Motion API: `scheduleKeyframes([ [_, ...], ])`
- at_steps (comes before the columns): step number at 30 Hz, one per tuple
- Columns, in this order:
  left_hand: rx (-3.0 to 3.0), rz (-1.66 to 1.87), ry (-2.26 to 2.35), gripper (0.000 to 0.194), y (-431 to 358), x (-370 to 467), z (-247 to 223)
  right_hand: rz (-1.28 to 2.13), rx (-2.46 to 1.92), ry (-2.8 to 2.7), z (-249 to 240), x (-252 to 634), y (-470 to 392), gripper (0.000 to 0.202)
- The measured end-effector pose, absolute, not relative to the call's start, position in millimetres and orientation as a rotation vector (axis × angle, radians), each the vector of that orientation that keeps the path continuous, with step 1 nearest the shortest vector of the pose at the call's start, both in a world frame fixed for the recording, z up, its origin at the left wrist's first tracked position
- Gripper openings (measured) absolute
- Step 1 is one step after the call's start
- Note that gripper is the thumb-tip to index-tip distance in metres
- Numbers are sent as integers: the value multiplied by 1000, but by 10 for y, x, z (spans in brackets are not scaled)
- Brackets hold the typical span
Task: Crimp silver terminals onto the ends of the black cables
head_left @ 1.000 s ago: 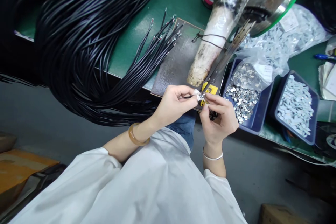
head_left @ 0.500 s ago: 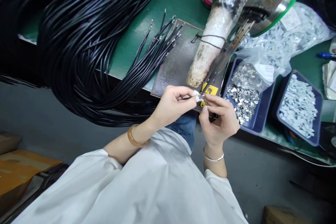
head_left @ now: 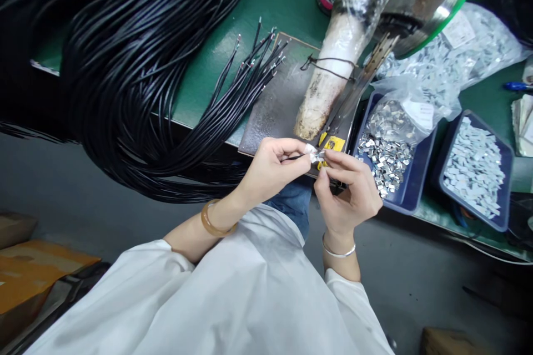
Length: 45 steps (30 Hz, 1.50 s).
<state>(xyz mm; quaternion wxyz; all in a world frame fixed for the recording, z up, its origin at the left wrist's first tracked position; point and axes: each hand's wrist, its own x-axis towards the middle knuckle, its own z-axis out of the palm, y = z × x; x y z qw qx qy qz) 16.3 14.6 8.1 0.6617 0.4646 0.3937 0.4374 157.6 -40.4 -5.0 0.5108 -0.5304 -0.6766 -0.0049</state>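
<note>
My left hand is closed in a pinch on a black cable, close to its end. White wrapping shows at the fingertips of that hand. My right hand has its fingertips closed in at the same spot, on a small silvery metal part at the cable's end. Fingers hide much of that part, so its exact shape is unclear. Just beyond the fingertips is a yellow piece at the foot of a metal fixture, on a dark board.
A large bundle of black cables lies at left. A plastic-wrapped white tube slopes down over the board. Right of it are a blue bin of metal pieces, another bin of pale pieces, and a plastic bag.
Both hands stay at nearly the same place. The right thumb has shifted slightly left, while the cable remains in the left hand. The view has moved a little.
</note>
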Motion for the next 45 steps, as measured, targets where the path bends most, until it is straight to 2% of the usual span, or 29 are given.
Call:
scheduleKeyframes([
  [5,980,959,876,3,174,176,72,8,-1291,-1645,-87,1600,-412,18],
  [21,1039,957,831,3,158,160,74,-30,-1290,-1638,-78,1580,-431,20],
  [28,1073,914,809,4,129,146,67,-192,-1287,-1687,-88,1574,-462,21],
  [34,1029,833,805,7,65,89,56,208,-1381,-1520,-16,1563,-485,12],
  [40,1032,903,788,11,56,66,35,-128,-1309,-1739,-5,1569,-534,21],
  [45,1069,891,779,11,73,82,24,-83,-1354,-1640,-66,1585,-496,20],
])
